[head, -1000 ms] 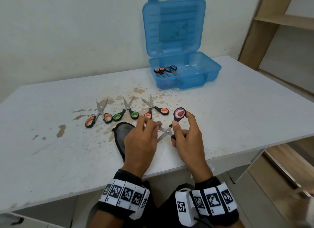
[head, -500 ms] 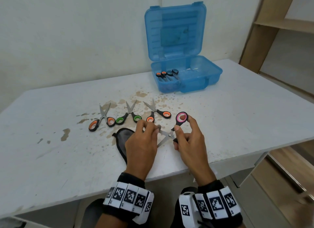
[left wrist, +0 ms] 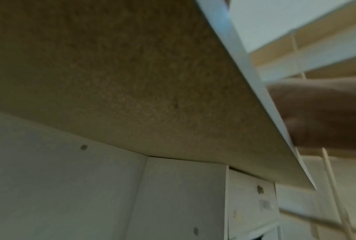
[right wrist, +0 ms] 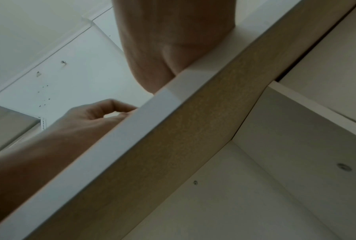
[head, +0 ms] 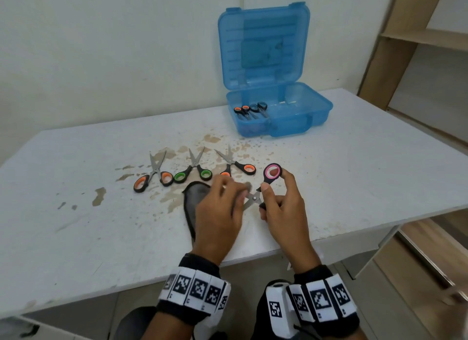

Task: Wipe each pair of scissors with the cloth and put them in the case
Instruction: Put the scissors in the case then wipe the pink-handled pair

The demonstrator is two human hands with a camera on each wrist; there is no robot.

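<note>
Both hands (head: pixel 220 213) (head: pixel 283 208) grip the pink scissors (head: pixel 263 187) between them.

Perhaps a workroom: stained table (head: pixel 354 177), shelving (head: pixel 415 35).

Your right hand (head: pixel 281 208): raised near front edge of surface (head: pixel 354 177), thumb and forefinger pinching pink-handled scissors (head: pixel 263 185), remaining fingers curled beneath. Your left hand (head: pixel 219 213): just beside it, fingers bunched at blades, motion-blurred; what its grip encloses unclear. Both wrists wear marker-printed bands.
</note>
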